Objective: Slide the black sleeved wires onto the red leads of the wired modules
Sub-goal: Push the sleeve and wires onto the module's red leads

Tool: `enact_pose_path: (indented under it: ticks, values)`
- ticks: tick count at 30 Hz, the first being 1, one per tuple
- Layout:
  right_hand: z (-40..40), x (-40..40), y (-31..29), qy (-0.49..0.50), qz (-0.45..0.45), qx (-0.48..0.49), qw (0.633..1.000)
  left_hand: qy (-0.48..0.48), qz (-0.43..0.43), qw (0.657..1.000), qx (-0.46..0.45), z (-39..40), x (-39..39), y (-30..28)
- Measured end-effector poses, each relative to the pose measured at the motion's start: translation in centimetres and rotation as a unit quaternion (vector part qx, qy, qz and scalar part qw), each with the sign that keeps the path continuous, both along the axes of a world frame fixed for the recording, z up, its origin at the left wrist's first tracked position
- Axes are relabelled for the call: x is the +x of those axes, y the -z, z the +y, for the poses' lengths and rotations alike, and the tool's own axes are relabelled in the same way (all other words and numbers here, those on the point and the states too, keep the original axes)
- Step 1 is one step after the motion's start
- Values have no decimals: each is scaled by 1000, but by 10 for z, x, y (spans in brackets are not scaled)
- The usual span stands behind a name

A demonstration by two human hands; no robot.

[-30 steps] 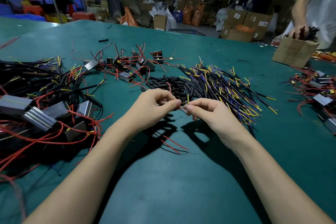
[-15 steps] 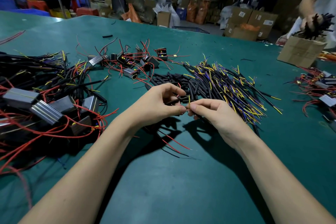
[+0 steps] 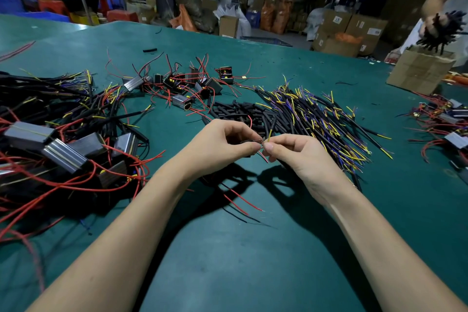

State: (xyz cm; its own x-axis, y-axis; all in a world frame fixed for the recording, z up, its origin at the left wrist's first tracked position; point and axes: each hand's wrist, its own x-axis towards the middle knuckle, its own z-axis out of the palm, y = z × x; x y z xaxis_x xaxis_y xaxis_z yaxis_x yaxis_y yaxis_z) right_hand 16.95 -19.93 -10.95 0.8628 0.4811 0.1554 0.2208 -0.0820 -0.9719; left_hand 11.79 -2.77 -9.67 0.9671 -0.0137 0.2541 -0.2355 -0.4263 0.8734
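Your left hand and right hand meet fingertip to fingertip, pinching fine wire ends.
Left pinches a red lead; right pinches a black sleeved wire, its pile just beyond.

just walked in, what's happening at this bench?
A person is joining wires by hand over the green table. The left hand pinches a red lead; the right hand pinches a black sleeved wire with a yellow tip, ends meeting between the fingertips. Loose sleeved wires lie behind, wired modules at left. Across the table, another person lifts black pieces from a cardboard box.
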Motion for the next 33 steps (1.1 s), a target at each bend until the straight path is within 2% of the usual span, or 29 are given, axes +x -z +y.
enact_pose_path:
  ticks: [6, 13, 18, 23, 25, 27, 31, 33]
  values:
    - [2, -3, -4, -1, -21, 6, 1000, -6, 12, 1000, -22, -1, 2, 2]
    - [5, -7, -5, 9, -29, -1, 1000, -36, -15, 998, -41, -5, 5, 5]
    - [10, -7, -7, 38, 69, 36, 996, -39, -30, 994, -95, -8, 6, 5]
    - [11, -3, -7, 45, 196, 7, 980, -34, -77, 996, -29, -14, 5, 9]
    - [10, -4, -6, 35, 214, 15, 976, -37, -88, 995, 0, -14, 5, 11]
    - [8, -5, -5, 45, 159, 20, 986, -36, -85, 996, -1, -12, 7, 12]
    - [7, -5, -5, 49, -32, -5, 998, -37, -79, 996, -9, -12, 8, 13]
    - [7, -4, -3, 47, -51, -28, 997, -47, -83, 995, -19, -12, 8, 13]
